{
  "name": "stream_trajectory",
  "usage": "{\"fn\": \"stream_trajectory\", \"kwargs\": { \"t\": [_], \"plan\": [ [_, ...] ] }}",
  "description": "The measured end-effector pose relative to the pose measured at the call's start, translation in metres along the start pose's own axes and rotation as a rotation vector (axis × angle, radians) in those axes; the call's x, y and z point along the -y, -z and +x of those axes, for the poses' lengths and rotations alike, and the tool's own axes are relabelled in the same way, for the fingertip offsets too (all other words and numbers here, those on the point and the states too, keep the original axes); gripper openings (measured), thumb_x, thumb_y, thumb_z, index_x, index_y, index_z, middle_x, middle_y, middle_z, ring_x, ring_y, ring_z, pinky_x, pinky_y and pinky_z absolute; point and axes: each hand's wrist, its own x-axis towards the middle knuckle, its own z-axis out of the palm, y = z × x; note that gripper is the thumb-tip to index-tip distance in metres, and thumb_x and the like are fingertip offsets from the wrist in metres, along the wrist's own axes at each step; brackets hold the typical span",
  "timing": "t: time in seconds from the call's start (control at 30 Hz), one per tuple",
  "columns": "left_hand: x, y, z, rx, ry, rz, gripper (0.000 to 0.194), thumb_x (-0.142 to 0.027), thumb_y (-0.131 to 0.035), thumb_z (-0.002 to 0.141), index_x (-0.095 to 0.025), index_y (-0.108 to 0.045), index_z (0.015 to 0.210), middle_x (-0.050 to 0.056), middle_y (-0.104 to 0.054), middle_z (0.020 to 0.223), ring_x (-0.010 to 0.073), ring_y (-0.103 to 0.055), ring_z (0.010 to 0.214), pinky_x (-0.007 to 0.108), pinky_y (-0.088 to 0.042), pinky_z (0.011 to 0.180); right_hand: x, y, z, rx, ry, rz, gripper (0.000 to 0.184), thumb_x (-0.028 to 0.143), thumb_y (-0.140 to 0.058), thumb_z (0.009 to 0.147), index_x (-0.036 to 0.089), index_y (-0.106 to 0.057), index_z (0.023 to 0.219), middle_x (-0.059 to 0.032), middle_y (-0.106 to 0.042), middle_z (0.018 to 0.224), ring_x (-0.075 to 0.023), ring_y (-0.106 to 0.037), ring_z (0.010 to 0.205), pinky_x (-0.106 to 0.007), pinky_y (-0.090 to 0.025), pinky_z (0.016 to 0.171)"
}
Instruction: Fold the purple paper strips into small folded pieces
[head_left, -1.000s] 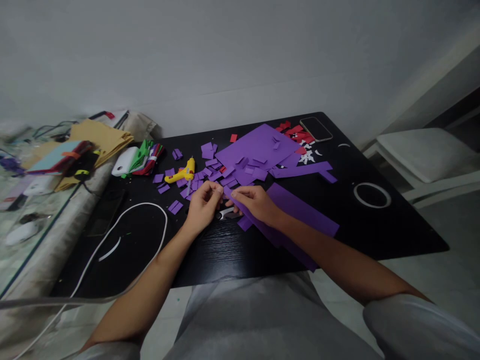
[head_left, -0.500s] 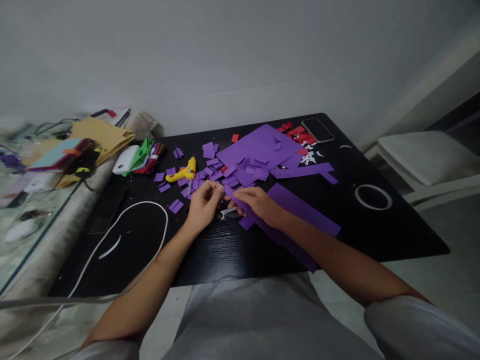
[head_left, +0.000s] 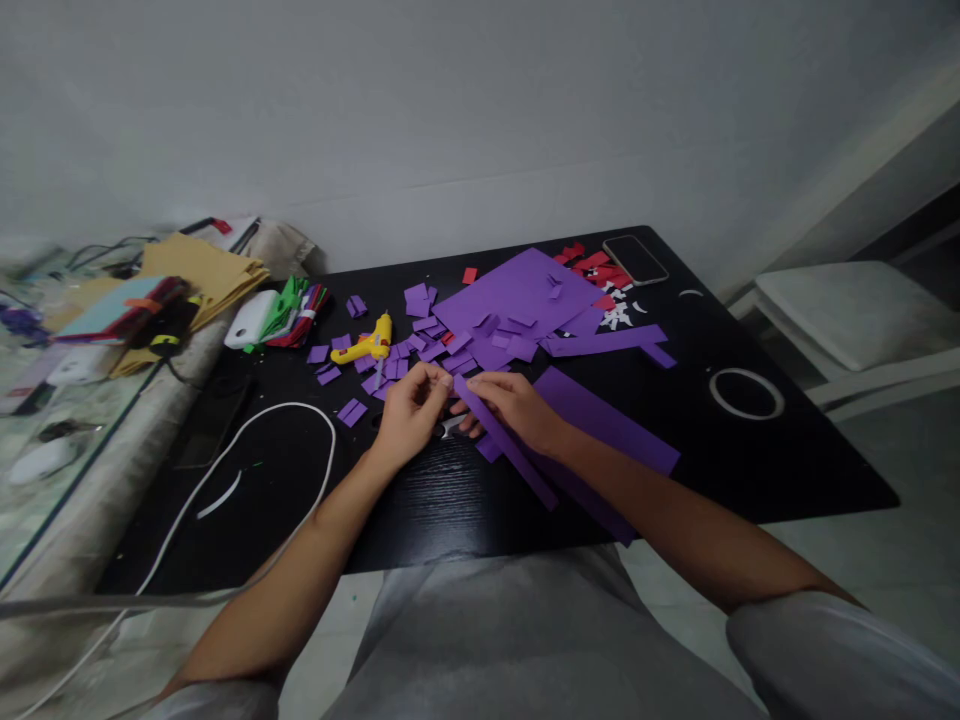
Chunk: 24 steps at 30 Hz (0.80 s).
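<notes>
A long narrow purple paper strip [head_left: 517, 460] slants down toward the table's front edge from between my hands. My right hand [head_left: 517, 405] pinches it near its upper end with thumb and fingertips. Thumb and index finger of my left hand [head_left: 411, 408] are closed at that same end, at its left edge. Metal scissors [head_left: 453, 425] show partly below my right fingers; the rest of them is hidden. Under my right forearm lie wider purple paper sheets [head_left: 611, 420]. Small cut purple pieces [head_left: 352, 412] are scattered left of and beyond my hands.
Beyond my left hand lies a yellow glue gun [head_left: 367, 342]. A large purple sheet [head_left: 525, 290], red scraps [head_left: 596, 265] and a phone [head_left: 635, 258] are farther back. A white cable [head_left: 330, 450] loops at left; a white ring [head_left: 746, 394] lies right. A chair [head_left: 832, 310] stands beyond.
The strip's lower end has swung out to the left, away from the sheets under my right forearm. My left fingertips have shifted slightly; the table items stay put.
</notes>
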Motion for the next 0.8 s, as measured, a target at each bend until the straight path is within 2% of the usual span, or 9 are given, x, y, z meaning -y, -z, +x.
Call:
{"fn": "stream_trajectory", "kwargs": {
  "t": [0.1, 0.23, 0.33, 0.5, 0.63, 0.8],
  "plan": [
    [-0.0002, -0.0025, -0.0027, -0.004, -0.015, 0.023, 0.029, -0.049, -0.062, 0.095, -0.02, -0.06, 0.088, -0.004, -0.052, 0.064, 0.0106, -0.047, 0.053, 0.023, -0.036, 0.051, -0.0009, 0.0002, 0.0001, -0.031, 0.014, 0.004, 0.026, 0.041, -0.068, 0.083, 0.015, -0.07, 0.084, -0.0064, -0.076, 0.082, -0.0142, -0.068, 0.059, -0.024, -0.055, 0.051],
    [0.0015, -0.0048, -0.0048, -0.015, -0.02, 0.019, 0.03, -0.05, -0.062, 0.095, -0.02, -0.059, 0.088, -0.003, -0.052, 0.066, 0.0112, -0.047, 0.055, 0.024, -0.036, 0.052, -0.0002, 0.0018, -0.0005, -0.055, 0.105, -0.101, 0.029, 0.043, -0.067, 0.083, 0.015, -0.073, 0.078, -0.0024, -0.071, 0.066, -0.0087, -0.056, 0.047, -0.02, -0.046, 0.046],
    [0.0041, -0.0052, -0.0052, -0.023, -0.024, 0.04, 0.028, -0.048, -0.06, 0.096, -0.02, -0.059, 0.089, -0.002, -0.055, 0.068, 0.0115, -0.048, 0.057, 0.024, -0.037, 0.054, 0.001, 0.0014, -0.0017, -0.082, 0.159, -0.148, 0.029, 0.042, -0.066, 0.084, 0.015, -0.074, 0.079, -0.0005, -0.068, 0.061, -0.0089, -0.055, 0.048, -0.02, -0.044, 0.046],
    [0.0058, -0.0052, -0.0046, -0.03, -0.019, 0.052, 0.027, -0.046, -0.06, 0.096, -0.02, -0.059, 0.089, -0.002, -0.055, 0.068, 0.012, -0.048, 0.058, 0.024, -0.037, 0.055, 0.0, -0.0012, -0.0018, -0.097, 0.117, -0.093, 0.026, 0.041, -0.068, 0.081, 0.015, -0.072, 0.082, -0.0019, -0.072, 0.07, -0.0122, -0.064, 0.055, -0.021, -0.051, 0.049],
    [0.0046, -0.0052, -0.0039, -0.024, -0.017, 0.061, 0.028, -0.047, -0.06, 0.096, -0.02, -0.059, 0.089, -0.003, -0.054, 0.067, 0.0116, -0.046, 0.056, 0.024, -0.037, 0.054, -0.0026, -0.0017, -0.0011, -0.091, 0.038, 0.03, 0.023, 0.038, -0.072, 0.077, 0.016, -0.07, 0.083, -0.0028, -0.074, 0.078, -0.0152, -0.071, 0.064, -0.028, -0.061, 0.063],
    [0.0027, -0.0054, -0.005, 0.003, -0.044, 0.083, 0.028, -0.047, -0.061, 0.095, -0.019, -0.06, 0.088, -0.002, -0.057, 0.07, 0.0118, -0.049, 0.059, 0.024, -0.04, 0.057, -0.0063, 0.0015, 0.0009, -0.128, 0.061, 0.062, 0.021, 0.036, -0.077, 0.073, 0.018, -0.069, 0.08, 0.0007, -0.071, 0.072, -0.0156, -0.071, 0.067, -0.029, -0.061, 0.069]
  ]
}}
